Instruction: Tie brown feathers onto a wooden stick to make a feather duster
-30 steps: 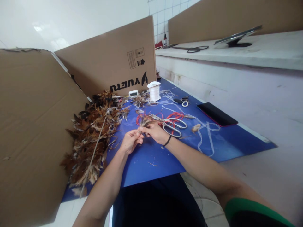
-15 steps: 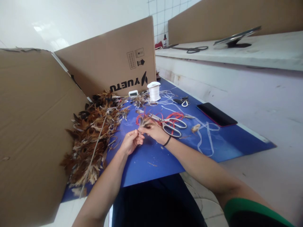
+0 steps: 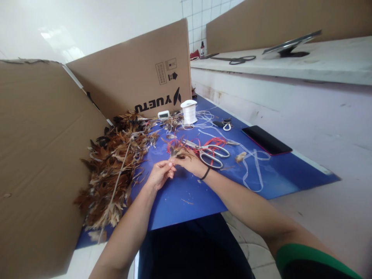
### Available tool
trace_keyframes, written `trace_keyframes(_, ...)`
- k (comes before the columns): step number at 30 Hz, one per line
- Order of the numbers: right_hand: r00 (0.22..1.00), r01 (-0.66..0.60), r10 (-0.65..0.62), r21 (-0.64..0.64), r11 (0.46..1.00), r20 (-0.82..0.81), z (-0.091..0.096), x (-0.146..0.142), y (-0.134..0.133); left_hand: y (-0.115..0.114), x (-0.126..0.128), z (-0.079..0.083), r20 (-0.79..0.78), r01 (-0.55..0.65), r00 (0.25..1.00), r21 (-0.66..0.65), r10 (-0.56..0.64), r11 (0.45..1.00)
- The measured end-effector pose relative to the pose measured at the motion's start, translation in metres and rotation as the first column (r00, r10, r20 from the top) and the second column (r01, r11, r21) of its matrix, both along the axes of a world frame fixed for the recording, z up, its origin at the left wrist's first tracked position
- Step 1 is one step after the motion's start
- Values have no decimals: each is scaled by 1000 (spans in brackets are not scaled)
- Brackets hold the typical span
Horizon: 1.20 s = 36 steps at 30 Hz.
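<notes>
A small bunch of brown and grey feathers (image 3: 180, 149) fans out above my two hands, over the blue tabletop (image 3: 186, 201). My right hand (image 3: 190, 162) pinches it near the base. My left hand (image 3: 162, 173) is closed at the lower end of the bunch, its fingertips touching those of the right; the quill ends are hidden there. Just behind my right hand lie silver-handled scissors (image 3: 213, 155) on a tangle of red ribbon (image 3: 216, 142). To the left, a large heap of brown feathers (image 3: 116, 166) is spread along the cardboard.
A white ribbon spool (image 3: 189, 113) stands at the back, with loose white ribbon (image 3: 258, 170) trailing right. A dark phone (image 3: 266, 140), a small white timer (image 3: 164, 114) and keys (image 3: 226, 126) lie around. Cardboard panels (image 3: 130, 73) wall the left and back. A white ledge (image 3: 290, 64) runs along the right.
The feather bunch has turned slightly in my fingers and spreads wider to the right. Both hands stay almost in place, still together.
</notes>
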State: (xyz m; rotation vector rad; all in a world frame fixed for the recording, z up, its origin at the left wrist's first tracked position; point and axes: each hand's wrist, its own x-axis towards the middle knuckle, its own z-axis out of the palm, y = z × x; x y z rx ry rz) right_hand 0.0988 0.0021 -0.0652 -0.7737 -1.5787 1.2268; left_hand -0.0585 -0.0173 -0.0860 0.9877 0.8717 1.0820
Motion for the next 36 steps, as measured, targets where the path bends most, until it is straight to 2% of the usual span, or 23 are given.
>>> trace_keyframes(7,999,44,-43,-35,998,25,5,-1,-3,0,2,2,-41,-48,998,38,50,998)
trace_keyframes(10,999,17,-16,-27,999,33,7,0,-4,0,3,3,-43,-70,996,57,72,996)
trace_keyframes(14,999,14,-14,-8,1000,-30,2,-2,-1,2,2,2,-28,-112,993,104,116,988)
trace_keyframes(17,997,12,-15,-45,999,-78,-6,-5,4,3,1,2,-1,-148,989,144,150,978)
trace_keyframes(24,997,61,-66,-102,993,-40,-7,-5,6,6,-3,5,1,-248,967,239,255,939)
trace_keyframes(29,973,227,-231,-117,967,-19,4,6,10,10,-11,9,67,-395,918,225,391,890)
trace_keyframes(33,911,411,-411,-10,911,4,7,22,21,15,-19,9,130,-458,889,209,440,864)
trace_keyframes(36,851,492,-509,138,859,132,5,32,28,18,-22,7,156,-480,875,169,457,861)
